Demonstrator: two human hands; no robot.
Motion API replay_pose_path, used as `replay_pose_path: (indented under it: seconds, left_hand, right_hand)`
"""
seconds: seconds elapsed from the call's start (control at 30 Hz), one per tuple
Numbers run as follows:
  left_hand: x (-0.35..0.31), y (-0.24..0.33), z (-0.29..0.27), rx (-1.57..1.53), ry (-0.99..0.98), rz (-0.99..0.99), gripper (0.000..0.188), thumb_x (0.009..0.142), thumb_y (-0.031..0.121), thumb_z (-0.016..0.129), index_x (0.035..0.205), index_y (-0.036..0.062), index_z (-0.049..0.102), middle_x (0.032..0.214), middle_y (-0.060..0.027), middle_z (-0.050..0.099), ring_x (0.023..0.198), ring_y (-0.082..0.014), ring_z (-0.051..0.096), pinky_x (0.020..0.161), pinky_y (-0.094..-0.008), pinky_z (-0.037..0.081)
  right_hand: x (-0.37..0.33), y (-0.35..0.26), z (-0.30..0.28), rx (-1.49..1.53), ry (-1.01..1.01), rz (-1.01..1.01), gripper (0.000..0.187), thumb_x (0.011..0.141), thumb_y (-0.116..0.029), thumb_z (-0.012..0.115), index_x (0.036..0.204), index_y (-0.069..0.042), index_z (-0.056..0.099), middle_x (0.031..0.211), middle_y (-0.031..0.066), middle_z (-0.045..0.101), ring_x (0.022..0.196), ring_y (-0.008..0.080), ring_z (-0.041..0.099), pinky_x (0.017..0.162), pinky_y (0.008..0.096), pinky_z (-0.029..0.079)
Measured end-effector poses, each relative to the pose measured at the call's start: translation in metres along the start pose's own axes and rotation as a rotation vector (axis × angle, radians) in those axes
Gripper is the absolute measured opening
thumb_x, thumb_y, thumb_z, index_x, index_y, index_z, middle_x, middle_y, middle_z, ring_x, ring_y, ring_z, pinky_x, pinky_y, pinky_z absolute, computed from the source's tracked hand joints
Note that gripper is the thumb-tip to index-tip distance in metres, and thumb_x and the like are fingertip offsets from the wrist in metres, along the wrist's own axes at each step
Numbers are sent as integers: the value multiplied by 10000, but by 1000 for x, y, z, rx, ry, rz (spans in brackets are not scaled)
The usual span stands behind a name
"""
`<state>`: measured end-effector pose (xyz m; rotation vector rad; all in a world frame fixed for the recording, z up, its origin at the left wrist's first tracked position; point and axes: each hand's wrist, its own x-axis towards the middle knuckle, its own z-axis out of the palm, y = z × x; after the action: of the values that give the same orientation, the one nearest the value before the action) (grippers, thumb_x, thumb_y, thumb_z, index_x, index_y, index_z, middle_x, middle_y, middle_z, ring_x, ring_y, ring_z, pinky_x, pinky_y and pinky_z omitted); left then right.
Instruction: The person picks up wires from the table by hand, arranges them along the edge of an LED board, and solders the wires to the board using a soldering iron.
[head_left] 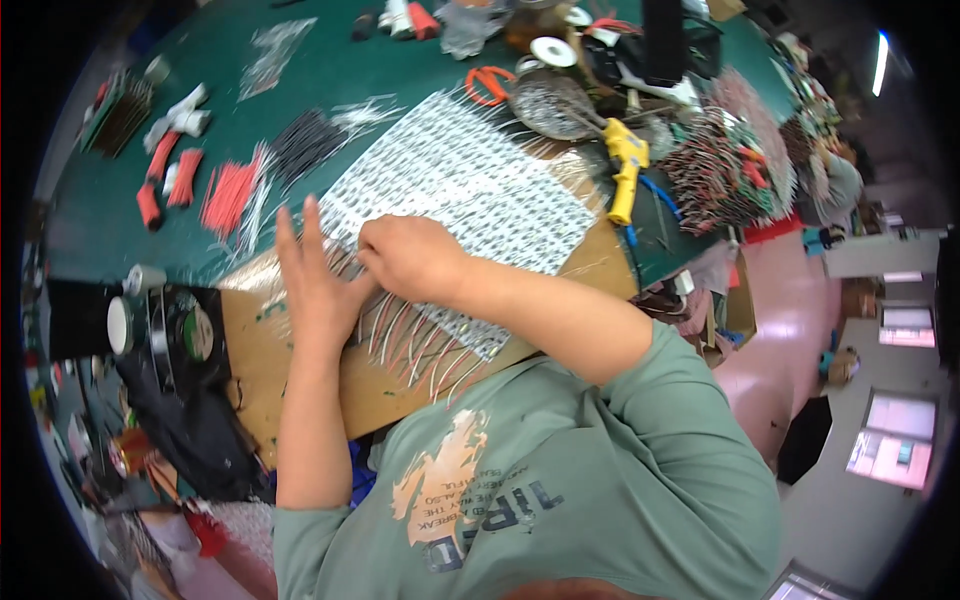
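Observation:
A white panel of small circuit boards (465,175) lies at a slant in front of me, with red and white wires (405,340) fanning out from its near left edge. My left hand (318,285) is at the panel's left corner, two fingers stretched out and apart, its thumb close to my other hand. Over the panel's near left edge, my right hand (415,260) is closed in a pinch. Whatever lies between its fingertips is hidden. Beneath the panel is a brown board (255,370).
Red wires (230,200) and black wires (305,145) lie in bundles at left on the green table (230,120). To the right are a yellow glue gun (627,170), a round dish (553,105), orange-handled scissors (488,86) and a heap of wired pieces (715,165).

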<state>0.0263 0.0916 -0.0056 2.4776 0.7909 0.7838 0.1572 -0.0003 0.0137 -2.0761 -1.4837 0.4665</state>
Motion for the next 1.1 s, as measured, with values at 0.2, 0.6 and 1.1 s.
replay_pose_path:
  seconds: [0.2,0.6,1.1]
  left_hand:
    - [-1,7,-9,-5,-95,-105,1165,523,221,915,1497,153,280,1536,-237,197,1387,-427,276,1108,-477,320]
    - [-2,12,-15,14,-143,-143,1118,565,237,900,1494,132,288,1540,-213,217,1400,-401,263,1130,-458,289]
    - [-2,12,-10,56,-135,-146,1107,541,186,895,1483,123,318,1523,-202,277,1375,-392,317,1122,-441,306]
  right_hand:
    - [-37,28,-84,134,132,110,199,917,-245,553,912,-57,620,894,157,643,875,364,615,770,453,485]
    - [-112,138,-318,-970,312,157,125,895,-130,555,997,-78,605,939,122,584,888,333,629,765,441,509]
    - [-57,197,-290,-1277,248,146,93,801,-124,594,858,-121,668,860,49,627,843,246,656,689,390,521]
